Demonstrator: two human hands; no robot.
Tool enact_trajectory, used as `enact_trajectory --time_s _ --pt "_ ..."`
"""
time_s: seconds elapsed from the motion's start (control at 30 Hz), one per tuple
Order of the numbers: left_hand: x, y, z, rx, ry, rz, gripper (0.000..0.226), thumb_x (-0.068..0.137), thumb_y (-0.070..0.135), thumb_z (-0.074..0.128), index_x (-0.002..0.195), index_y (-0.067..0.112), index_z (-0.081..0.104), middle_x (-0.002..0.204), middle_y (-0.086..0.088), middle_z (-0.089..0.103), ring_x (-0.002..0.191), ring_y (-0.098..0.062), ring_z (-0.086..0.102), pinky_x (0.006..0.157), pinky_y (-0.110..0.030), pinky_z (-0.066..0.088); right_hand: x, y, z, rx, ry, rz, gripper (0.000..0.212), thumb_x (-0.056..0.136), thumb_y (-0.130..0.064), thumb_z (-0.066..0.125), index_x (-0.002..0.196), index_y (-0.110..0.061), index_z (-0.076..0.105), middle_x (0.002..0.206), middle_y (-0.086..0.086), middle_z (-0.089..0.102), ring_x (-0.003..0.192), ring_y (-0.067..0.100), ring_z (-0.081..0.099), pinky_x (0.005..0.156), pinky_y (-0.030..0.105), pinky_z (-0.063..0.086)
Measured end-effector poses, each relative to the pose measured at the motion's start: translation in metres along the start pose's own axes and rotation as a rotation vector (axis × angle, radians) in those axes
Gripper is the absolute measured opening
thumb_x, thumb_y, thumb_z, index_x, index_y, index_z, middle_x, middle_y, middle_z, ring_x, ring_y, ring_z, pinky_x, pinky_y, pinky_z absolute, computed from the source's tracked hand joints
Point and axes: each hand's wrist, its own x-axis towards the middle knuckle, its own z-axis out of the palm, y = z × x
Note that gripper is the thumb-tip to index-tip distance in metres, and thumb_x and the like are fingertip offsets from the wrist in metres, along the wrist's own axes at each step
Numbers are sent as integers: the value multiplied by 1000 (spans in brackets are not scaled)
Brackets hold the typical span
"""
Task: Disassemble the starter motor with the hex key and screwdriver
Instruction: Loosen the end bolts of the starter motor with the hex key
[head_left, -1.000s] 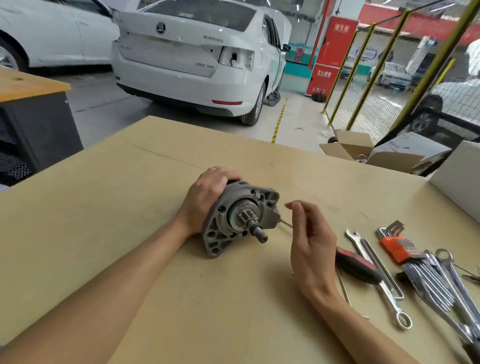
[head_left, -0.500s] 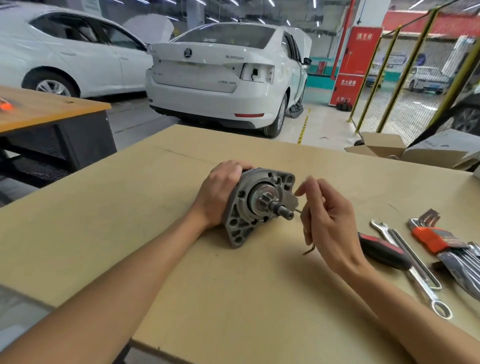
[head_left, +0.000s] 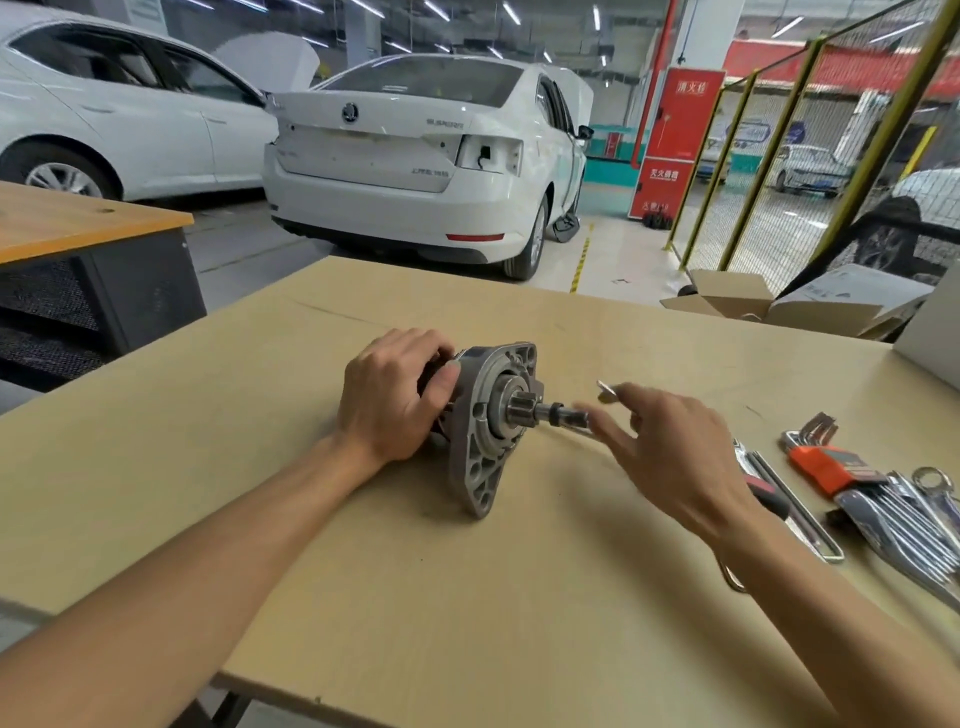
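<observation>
Two hands work at the motor (head_left: 488, 426), which lies on its side near the middle of the table (head_left: 363, 597), its flange upright and its pinion shaft (head_left: 550, 414) pointing right. The left hand (head_left: 387, 397) grips the dark body behind the flange, fingers curled over the top, pinning it to the board. The right hand (head_left: 670, 452) hovers just off the shaft tip, blurred, fingers mostly straight; a small bright metal piece (head_left: 605, 389) shows near its fingertips, but whether it is pinched there, or is the hex key, cannot be told. By my reading the work sits early: the housing looks whole, and the step in hand is bringing a tool to the flange-side fasteners. The next move calls for seating the tool squarely in a screw head while the left hand resists the twist. A key set (head_left: 826, 467), wrenches (head_left: 904, 525) and a screwdriver (head_left: 769, 496) lie at the right, partly hidden by the forearm.
</observation>
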Motion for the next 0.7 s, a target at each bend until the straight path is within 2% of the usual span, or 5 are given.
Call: enact_trajectory --time_s 0.13,0.33,0.5,0.6,0.7 --pt "1 0 -2 -41 -23 -26 68 93 51 19 91 7 72 82 -6 71 77 -28 61 63 -29 31 3 6 -1 -281 -246 107 27 97 -41 57 103 -18 70 76 3 56 77 29 50 62 32 31" --pt "-1 8 0 1 1 -43 62 93 44 20 82 5 68 75 -9 67 71 -27 57 65 -33 33 5 6 2 -287 -89 192 24 100 -17 45 95 -3 64 90 14 60 77 34 48 64 35 27" --pt "-3 17 2 33 46 -72 51 94 43 25 78 14 63 73 -2 63 68 -14 43 65 -28 23 0 -14 -21 -60 310 -172 30 102 -31 50 116 -14 71 68 5 54 57 25 45 56 31 31" --pt "-3 17 3 13 42 -87 54 93 44 23 90 12 67 82 -2 67 73 -12 46 67 -28 24 -9 -33 -28 -84 305 -301 40 105 -41 40 128 -21 66 64 -3 48 52 16 42 48 22 26" --pt "-2 20 4 -52 69 -79 48 95 40 27 97 12 66 87 1 67 76 -5 42 68 -25 24 -16 -41 -26 -89 298 -443 38 104 -34 44 112 -12 74 72 1 54 61 20 48 50 29 38"
